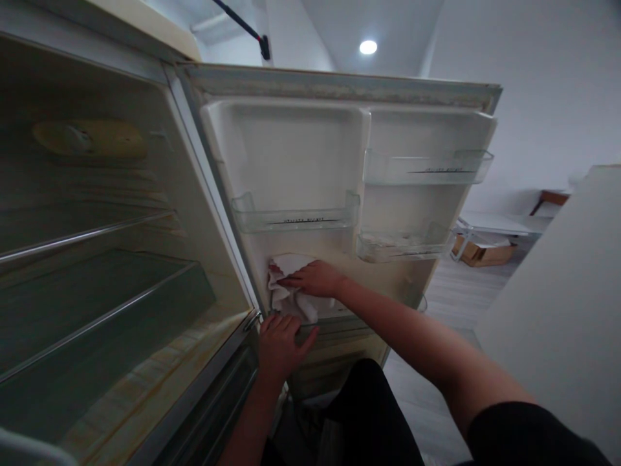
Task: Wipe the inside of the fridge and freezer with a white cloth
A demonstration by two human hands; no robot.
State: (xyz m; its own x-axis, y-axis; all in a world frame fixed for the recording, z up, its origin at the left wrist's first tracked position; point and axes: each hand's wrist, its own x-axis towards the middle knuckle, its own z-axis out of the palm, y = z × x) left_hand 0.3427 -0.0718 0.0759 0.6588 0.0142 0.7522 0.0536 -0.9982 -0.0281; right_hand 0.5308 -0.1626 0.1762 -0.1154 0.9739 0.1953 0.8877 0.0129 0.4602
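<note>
An opened refrigerator door [301,142] shows its white inner side with clear plastic shelves. My right hand [317,278] presses a crumpled white cloth [295,301] against the door's inner panel, below the left clear shelf [295,220]. Part of the cloth bunches around its fingertips. Just below the cloth, my left hand [281,340] rests at the door's hinge-side edge, by a lower shelf, with its thumb spread away from the fingers. Nothing is visible in the left hand.
On the left is the refrigerator's interior with glass shelves [111,314] and brownish stains. Two more clear shelves [427,169] hang on the door's right part. A cardboard box [485,252] lies under a white table [499,223] at the right. A pale panel [563,310] stands nearer.
</note>
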